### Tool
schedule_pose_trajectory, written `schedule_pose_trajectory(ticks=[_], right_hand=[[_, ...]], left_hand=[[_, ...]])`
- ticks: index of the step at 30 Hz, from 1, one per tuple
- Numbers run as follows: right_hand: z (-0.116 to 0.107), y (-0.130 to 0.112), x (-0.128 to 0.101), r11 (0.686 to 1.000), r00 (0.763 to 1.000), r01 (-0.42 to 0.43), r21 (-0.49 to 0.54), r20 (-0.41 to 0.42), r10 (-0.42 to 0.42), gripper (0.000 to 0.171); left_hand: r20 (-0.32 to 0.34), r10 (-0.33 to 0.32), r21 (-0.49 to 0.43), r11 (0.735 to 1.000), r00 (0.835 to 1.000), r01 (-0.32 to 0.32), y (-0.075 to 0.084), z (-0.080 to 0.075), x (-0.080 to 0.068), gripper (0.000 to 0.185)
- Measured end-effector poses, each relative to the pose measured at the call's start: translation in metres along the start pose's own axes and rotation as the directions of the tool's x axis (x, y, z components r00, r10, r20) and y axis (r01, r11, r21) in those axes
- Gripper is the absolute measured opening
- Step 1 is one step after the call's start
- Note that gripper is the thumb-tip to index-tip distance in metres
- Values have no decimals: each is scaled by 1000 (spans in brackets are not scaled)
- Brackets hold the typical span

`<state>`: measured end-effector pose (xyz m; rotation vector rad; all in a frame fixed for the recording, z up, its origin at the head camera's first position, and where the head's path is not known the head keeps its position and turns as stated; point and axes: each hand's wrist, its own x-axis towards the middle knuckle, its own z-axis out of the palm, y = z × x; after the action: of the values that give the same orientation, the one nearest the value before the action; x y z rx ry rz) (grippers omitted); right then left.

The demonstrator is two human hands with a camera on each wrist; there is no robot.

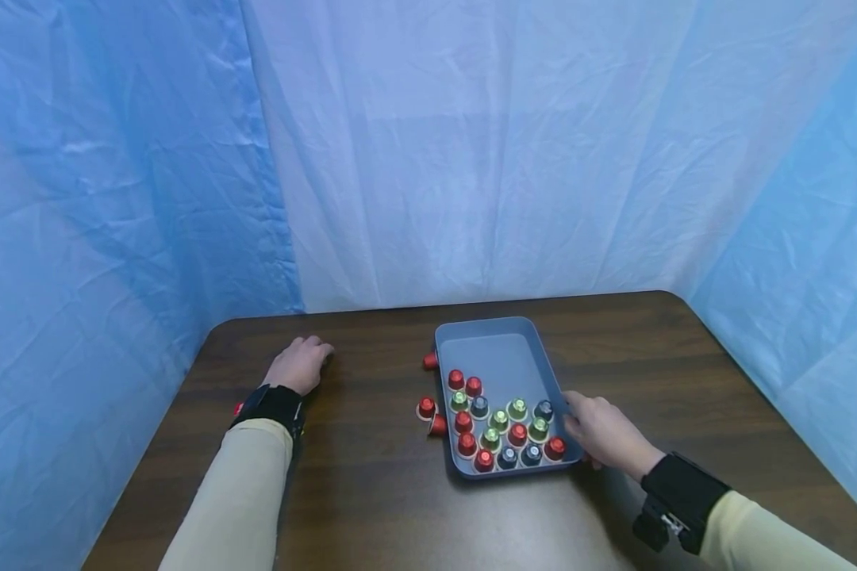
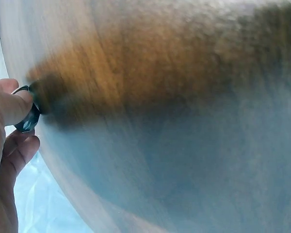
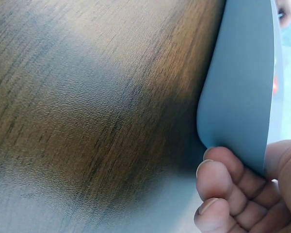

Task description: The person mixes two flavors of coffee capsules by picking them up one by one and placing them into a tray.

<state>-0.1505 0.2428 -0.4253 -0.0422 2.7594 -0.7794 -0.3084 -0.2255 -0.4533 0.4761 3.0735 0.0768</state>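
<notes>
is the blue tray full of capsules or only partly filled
Partly filled. Capsules crowd the near half of the tray; its far half shows bare floor.

I see a grey-blue plastic tray [image 1: 500,354] holding red, green and dark blue capsules [image 1: 501,432], on a dark brown wood-grain table [image 1: 685,373]; wrinkled blue sheeting [image 1: 114,174] behind.

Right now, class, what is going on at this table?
A person sits at a brown table with a grey tray of red, green and dark coffee capsules. The right hand has its grip on the tray's near right corner. The left hand rests far to the left, pinching a small dark capsule. Three red capsules lie on the table beside the tray's left wall.
</notes>
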Motion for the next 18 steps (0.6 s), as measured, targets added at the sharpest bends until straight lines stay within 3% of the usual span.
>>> schedule_pose_trajectory(ticks=[6,13,18], right_hand=[[-1,0,0,1000,1000,-1,4,6,1,53],[-1,1,1,1000,1000,3,4,4,-3,53],[0,1,1,1000,1000,-3,6,7,3,53]], left_hand=[[-16,11,-23,1000,1000,-11,-2,-1,-3,50],[-3,-34,-109,994,999,34,-3,-9,-6,53],[0,-54,-200,978,999,53,-6,-14,-5,39]])
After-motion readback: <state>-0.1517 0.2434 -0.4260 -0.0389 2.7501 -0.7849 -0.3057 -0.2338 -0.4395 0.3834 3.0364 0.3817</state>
